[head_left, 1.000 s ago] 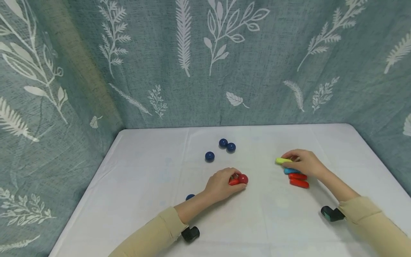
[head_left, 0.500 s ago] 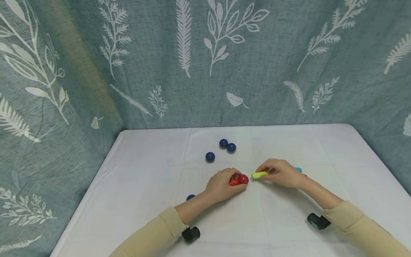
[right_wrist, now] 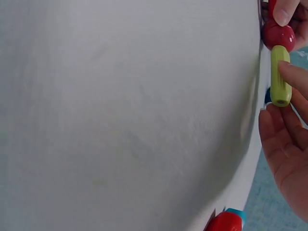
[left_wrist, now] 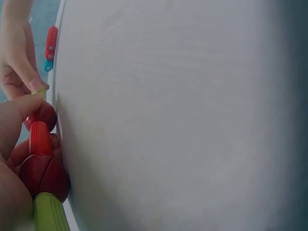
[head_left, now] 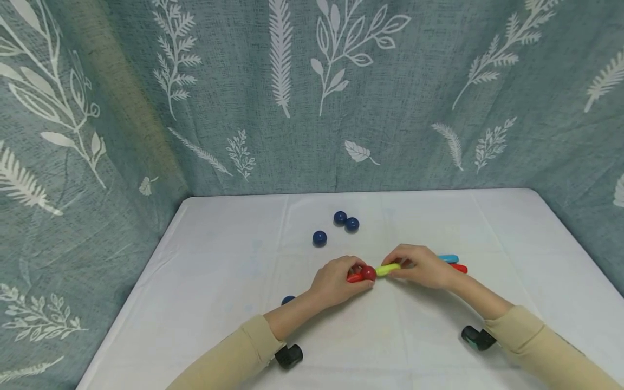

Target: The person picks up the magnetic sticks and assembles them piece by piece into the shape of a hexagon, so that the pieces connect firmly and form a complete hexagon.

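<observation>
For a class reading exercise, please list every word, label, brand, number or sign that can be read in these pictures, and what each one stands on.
No readable words, brands, numbers or signs.
Red balls, red rod, yellow-green rod, dark blue balls: no writing visible.
Leaf-patterned cloth: pattern only, no lettering.
Black devices near the cuffs: too small to tell whether they carry any marking.

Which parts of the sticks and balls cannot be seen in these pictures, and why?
Head view: the nearest blue ball is partly covered by the left forearm.
Head view: one end of the blue stick is behind the right hand.
Left wrist view: the lower yellow stick is cut off by the bottom edge.
Right wrist view: whether the held yellow stick enters the red ball; the ball hides this.
</observation>
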`<act>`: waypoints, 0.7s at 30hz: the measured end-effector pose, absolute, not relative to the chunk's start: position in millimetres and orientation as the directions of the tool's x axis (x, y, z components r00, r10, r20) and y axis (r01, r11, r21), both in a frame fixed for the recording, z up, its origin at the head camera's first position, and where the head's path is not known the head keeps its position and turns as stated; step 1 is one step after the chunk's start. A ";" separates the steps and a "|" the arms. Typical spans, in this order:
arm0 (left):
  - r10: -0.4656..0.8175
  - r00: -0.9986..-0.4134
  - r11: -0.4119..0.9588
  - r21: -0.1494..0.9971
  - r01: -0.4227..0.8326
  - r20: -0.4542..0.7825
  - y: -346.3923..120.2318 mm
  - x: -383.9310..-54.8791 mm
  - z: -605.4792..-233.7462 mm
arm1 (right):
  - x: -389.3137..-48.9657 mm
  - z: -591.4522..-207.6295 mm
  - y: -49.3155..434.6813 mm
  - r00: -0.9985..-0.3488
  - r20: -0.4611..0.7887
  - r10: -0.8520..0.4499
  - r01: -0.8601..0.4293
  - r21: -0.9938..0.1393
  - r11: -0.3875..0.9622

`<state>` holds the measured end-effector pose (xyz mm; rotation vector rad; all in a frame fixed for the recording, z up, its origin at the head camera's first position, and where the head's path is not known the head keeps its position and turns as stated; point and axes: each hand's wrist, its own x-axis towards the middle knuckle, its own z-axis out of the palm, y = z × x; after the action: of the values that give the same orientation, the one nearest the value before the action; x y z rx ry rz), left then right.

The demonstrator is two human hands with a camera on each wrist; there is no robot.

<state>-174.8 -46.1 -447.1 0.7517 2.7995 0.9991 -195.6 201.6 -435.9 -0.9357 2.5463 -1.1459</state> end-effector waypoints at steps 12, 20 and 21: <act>0.487 -0.861 0.692 0.536 0.484 0.148 -38.6 -173.2 -438.6 | -193.2 -435.5 190.5 -0.775 0.077 -0.628 -0.446 -0.770 0.457; 0.475 -0.869 0.703 0.535 0.469 0.139 -45.4 -174.5 -443.5 | -199.4 -434.0 177.3 -0.808 0.058 -0.587 -0.415 -0.763 0.495; 0.470 -0.872 0.706 0.535 0.464 0.136 -47.0 -174.6 -444.4 | -202.4 -433.4 174.6 -0.823 0.075 -0.563 -0.419 -0.748 0.514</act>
<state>-174.6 -47.0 -444.4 0.7919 2.8912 0.9025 -202.4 174.6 -433.4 -0.8442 2.5749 -1.1990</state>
